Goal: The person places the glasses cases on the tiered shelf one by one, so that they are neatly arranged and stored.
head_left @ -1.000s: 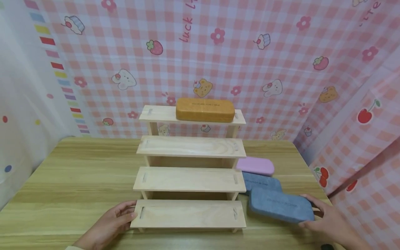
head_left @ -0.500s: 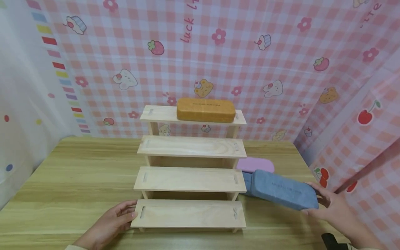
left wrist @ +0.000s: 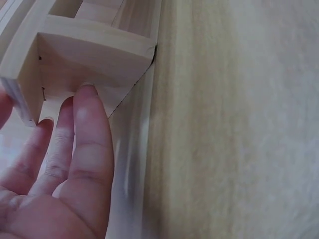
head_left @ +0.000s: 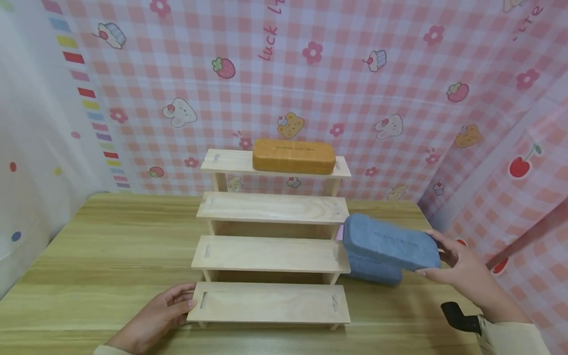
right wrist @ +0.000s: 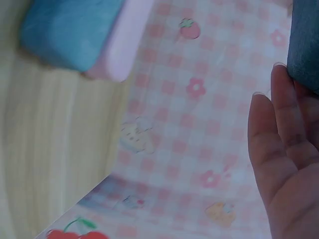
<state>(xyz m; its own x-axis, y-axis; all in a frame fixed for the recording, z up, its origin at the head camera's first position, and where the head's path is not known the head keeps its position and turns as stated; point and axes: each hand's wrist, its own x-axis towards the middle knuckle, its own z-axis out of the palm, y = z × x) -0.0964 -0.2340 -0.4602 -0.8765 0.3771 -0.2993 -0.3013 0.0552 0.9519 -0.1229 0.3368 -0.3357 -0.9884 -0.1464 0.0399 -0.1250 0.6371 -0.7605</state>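
Note:
A four-step wooden display stand (head_left: 268, 254) rises from the table. My left hand (head_left: 161, 308) holds the left end of its lowest step, thumb on top; in the left wrist view the fingers (left wrist: 92, 134) reach beneath the board. My right hand (head_left: 461, 266) grips the right end of a blue glasses case (head_left: 390, 241), raised beside the stand and tilted. Under it on the table lies a second blue glasses case (head_left: 374, 272), partly covered. Only a sliver of a pink case (head_left: 340, 232) shows in the head view; the right wrist view shows more of this pink case (right wrist: 124, 40).
An orange-brown glasses case (head_left: 293, 160) rests on the top step, toward the right. A pink checked cloth (head_left: 266, 88) hangs behind the table (head_left: 111, 246) and along its right side. A black strap-like piece (head_left: 461, 318) is at the right wrist.
My right hand has lifted the blue glasses case up and away from the other blue one, then left toward the stand. The left hand keeps its hold on the stand.

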